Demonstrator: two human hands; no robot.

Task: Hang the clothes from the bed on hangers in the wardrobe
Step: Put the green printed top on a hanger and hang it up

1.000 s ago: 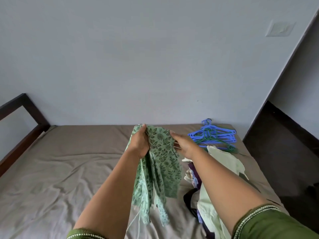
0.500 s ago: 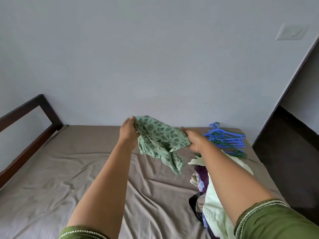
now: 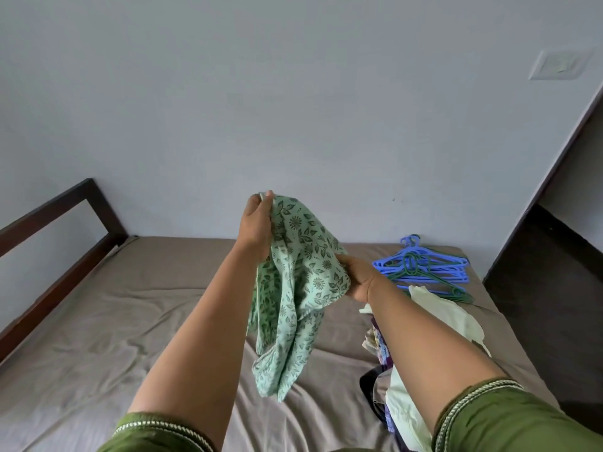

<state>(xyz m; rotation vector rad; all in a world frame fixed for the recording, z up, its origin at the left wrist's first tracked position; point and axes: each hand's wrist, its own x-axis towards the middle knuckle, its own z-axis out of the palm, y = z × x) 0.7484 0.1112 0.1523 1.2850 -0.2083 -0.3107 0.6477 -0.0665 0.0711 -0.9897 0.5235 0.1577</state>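
A light green garment with a dark leaf print (image 3: 298, 288) hangs in the air above the bed (image 3: 130, 321). My left hand (image 3: 256, 228) pinches its top edge, raised high. My right hand (image 3: 357, 277) grips a fold of it lower and to the right. The cloth's loose end dangles down between my arms. A pile of other clothes (image 3: 434, 324), pale green on top with purple and dark pieces under it, lies on the bed's right side, partly hidden by my right arm. Blue and green hangers (image 3: 424, 267) lie stacked at the bed's far right corner.
The bed has a brown sheet and a dark wooden frame (image 3: 58, 230) along the left. A grey wall rises behind it, with a switch plate (image 3: 558, 65) at the upper right. Dark floor (image 3: 548, 305) lies right of the bed.
My left hand has risen with the garment's edge, and my right hand has dropped lower on the cloth. The garment now hangs longer between them.
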